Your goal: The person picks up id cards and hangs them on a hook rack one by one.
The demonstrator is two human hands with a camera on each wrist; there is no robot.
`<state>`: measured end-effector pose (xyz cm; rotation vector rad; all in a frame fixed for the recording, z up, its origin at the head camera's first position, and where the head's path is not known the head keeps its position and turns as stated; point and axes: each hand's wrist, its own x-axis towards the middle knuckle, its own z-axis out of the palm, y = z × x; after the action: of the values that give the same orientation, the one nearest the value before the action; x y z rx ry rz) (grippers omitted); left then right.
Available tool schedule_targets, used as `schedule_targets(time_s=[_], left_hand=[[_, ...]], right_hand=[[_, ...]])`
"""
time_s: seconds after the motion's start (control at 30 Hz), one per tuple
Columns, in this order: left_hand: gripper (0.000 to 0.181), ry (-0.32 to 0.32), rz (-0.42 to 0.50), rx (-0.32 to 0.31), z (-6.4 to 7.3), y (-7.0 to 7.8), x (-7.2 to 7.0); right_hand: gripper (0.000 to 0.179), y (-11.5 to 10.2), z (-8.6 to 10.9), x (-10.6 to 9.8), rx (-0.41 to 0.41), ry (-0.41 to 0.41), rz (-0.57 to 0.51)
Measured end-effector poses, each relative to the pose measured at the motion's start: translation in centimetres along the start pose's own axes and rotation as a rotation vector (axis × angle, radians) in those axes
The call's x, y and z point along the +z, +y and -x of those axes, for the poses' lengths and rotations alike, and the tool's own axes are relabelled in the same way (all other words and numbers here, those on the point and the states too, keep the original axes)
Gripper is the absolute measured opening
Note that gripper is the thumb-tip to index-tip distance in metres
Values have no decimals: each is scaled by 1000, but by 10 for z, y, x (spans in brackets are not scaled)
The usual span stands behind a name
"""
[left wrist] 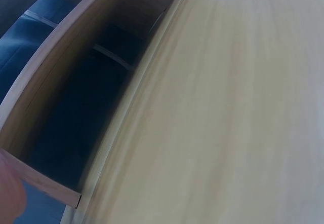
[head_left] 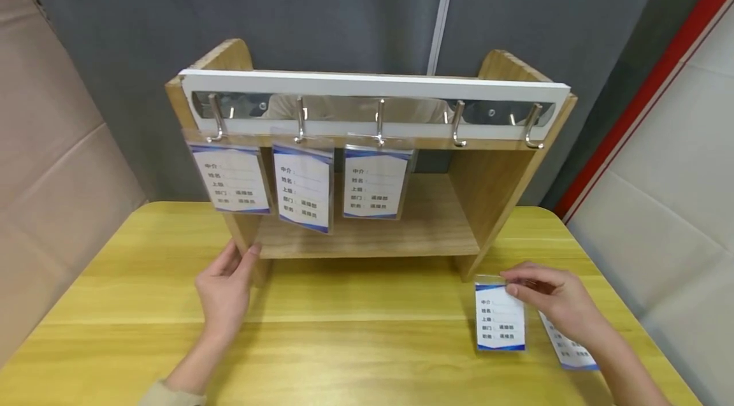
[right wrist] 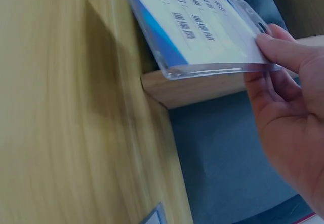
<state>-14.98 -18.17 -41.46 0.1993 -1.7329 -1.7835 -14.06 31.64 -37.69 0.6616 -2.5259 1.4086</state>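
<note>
My right hand [head_left: 553, 301] pinches a clear-sleeved badge card [head_left: 500, 323] by its upper right corner, thumb in front. The right wrist view shows that badge card [right wrist: 202, 29] held above the table, tilted. With thumb and fingers around its lower left side panel, my left hand [head_left: 226, 288] grips the wooden shelf [head_left: 367, 243]. In the left wrist view only a bit of the left hand [left wrist: 10, 191] shows beside the panel. Three badge cards, left [head_left: 232, 180], middle [head_left: 304, 189] and right [head_left: 375, 184], hang from the rack's hooks.
The white-framed hook rack [head_left: 373, 84] runs along the shelf's upper front; its two rightmost hooks, one [head_left: 459, 124] and the other [head_left: 533, 127], carry no card. Another badge card [head_left: 570, 345] lies on the table [head_left: 344, 355], partly under the right hand. A grey partition [head_left: 344, 4] stands behind.
</note>
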Motion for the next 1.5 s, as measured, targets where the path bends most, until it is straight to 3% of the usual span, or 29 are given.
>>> schedule_targets(time_s=[0.23, 0.33, 0.47, 0.87, 0.97, 1.2, 1.37, 1.5], left_hand=[[39, 4, 7, -15, 1, 1, -1], [38, 8, 6, -14, 1, 1, -1], [39, 7, -4, -16, 0, 1, 0], [38, -7, -13, 6, 0, 0, 0], [37, -6, 2, 12, 0, 0, 0], [37, -1, 24, 18, 0, 1, 1], [37, 2, 18, 22, 0, 1, 2], [37, -2, 15, 19, 1, 1, 2]], right_hand=[[24, -11, -10, 1, -8, 180, -137], [27, -15, -14, -1, -44, 214, -186], [29, -22, -20, -2, -113, 240, -177], [26, -49, -38, -1, -205, 240, -55], [27, -55, -43, 1, -236, 236, -99], [25, -61, -49, 6, -314, 220, -312], [27, -64, -50, 7, -325, 226, -305], [29, -66, -55, 6, -383, 213, -333]])
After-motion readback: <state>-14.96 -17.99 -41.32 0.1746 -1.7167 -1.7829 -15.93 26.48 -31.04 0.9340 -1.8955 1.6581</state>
